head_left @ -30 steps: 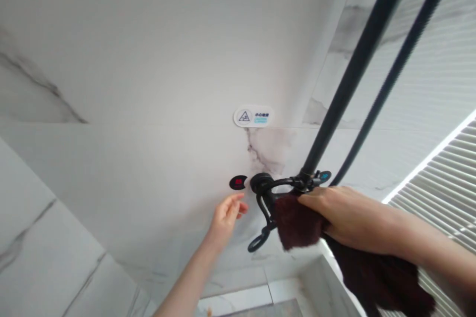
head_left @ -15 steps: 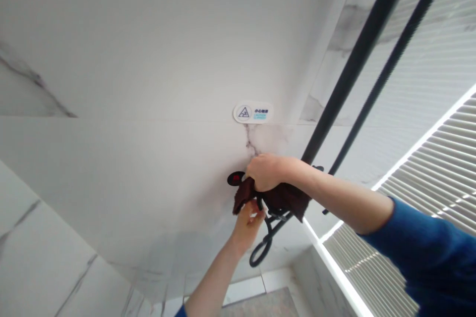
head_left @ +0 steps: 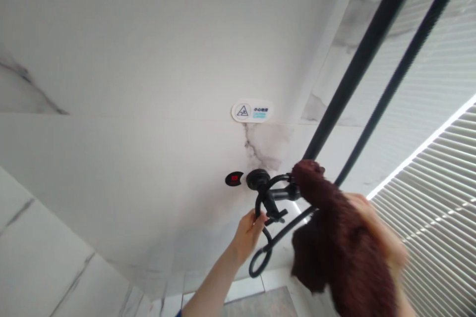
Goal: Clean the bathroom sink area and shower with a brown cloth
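Observation:
My left hand (head_left: 251, 230) is closed around a thin black shower hose (head_left: 268, 237), just below a black shower valve (head_left: 270, 203) fixed to the wall. The hose hangs in a loop under my fingers. In my right hand (head_left: 383, 237) is a dark maroon cloth (head_left: 334, 237), blurred and close to the camera. The cloth covers most of that hand's fingers and part of the valve's right side. Left of the valve, a small black oval display (head_left: 234, 179) shows red digits.
A thick black shower pipe (head_left: 357, 69) and a second black hose (head_left: 401, 72) run up to the upper right. White marbled tile wall (head_left: 130, 168) carries a caution sticker (head_left: 252, 111). White blinds (head_left: 442, 183) are at right, a grey mat (head_left: 260, 304) below.
My right hand has pulled the cloth off the valve and brought it right and nearer the camera, uncovering the valve. My left hand stays at the hose, slightly lower and right.

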The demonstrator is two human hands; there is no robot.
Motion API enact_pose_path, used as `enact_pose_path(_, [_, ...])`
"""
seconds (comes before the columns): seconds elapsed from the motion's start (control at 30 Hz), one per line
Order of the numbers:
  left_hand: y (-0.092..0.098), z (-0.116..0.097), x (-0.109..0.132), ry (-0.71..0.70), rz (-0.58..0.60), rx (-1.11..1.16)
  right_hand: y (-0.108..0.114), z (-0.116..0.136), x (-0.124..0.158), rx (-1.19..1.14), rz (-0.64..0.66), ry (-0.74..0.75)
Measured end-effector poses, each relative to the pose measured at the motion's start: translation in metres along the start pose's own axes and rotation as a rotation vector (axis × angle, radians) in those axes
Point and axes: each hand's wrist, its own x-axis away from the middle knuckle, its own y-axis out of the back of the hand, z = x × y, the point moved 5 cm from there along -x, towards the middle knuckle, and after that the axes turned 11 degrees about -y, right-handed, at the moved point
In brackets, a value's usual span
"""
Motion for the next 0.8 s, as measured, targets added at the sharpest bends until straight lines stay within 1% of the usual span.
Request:
enact_pose_path(0.03, [-0.002,0.0,0.0,0.013,-0.006,0.037,-0.013,-0.008,0.015,0.029,-0.003,-0.001])
enact_pose_path(0.13, [-0.009,-0.001,0.001,0.044,0.003,0.137,-0.055,-0.029,0.055,0.037,-0.016,-0.076])
enact_pose_path(0.17, [-0.009,-0.001,0.002,0.055,0.007,0.143,-0.063,-0.035,0.066,0.002,-0.025,-0.13])
enact_pose_path(0.23, [-0.008,0.003,0.004,0.092,0.002,0.093,-0.067,-0.046,0.086,-0.091,-0.087,-0.292])
enact_pose_path(0.3, [-0.005,0.011,0.007,0.142,0.004,0.013,-0.059,-0.055,0.102,-0.166,-0.135,-0.438])
enact_pose_path(0.33, [-0.005,0.015,0.009,0.164,0.012,-0.022,-0.053,-0.058,0.107,-0.182,-0.163,-0.474])
enact_pose_path(0.37, [-0.004,0.019,0.012,0.18,0.018,-0.048,-0.044,-0.06,0.11,-0.18,-0.202,-0.478])
enact_pose_path(0.43, [-0.005,0.026,0.016,0.2,0.024,-0.076,-0.024,-0.059,0.11,-0.126,-0.324,-0.413])
enact_pose_path(0.5, [-0.007,0.03,0.019,0.209,0.032,-0.096,-0.003,-0.056,0.101,0.005,-0.448,-0.292])
enact_pose_path(0.53, [-0.008,0.03,0.02,0.21,0.037,-0.106,0.004,-0.053,0.093,0.098,-0.465,-0.229])
enact_pose_path(0.57, [-0.009,0.03,0.021,0.212,0.043,-0.115,0.008,-0.051,0.082,0.206,-0.447,-0.17])
enact_pose_path(0.6, [-0.009,0.029,0.022,0.212,0.051,-0.122,0.01,-0.048,0.07,0.325,-0.393,-0.124])
enact_pose_path(0.67, [-0.01,0.026,0.023,0.213,0.059,-0.124,0.006,-0.048,0.045,0.564,-0.207,-0.089])
enact_pose_path(0.73, [-0.01,0.023,0.024,0.21,0.061,-0.118,0.002,-0.049,0.026,0.74,-0.014,-0.137])
enact_pose_path(0.8, [-0.009,0.022,0.025,0.202,0.056,-0.122,0.002,-0.047,0.017,0.773,0.134,-0.206])
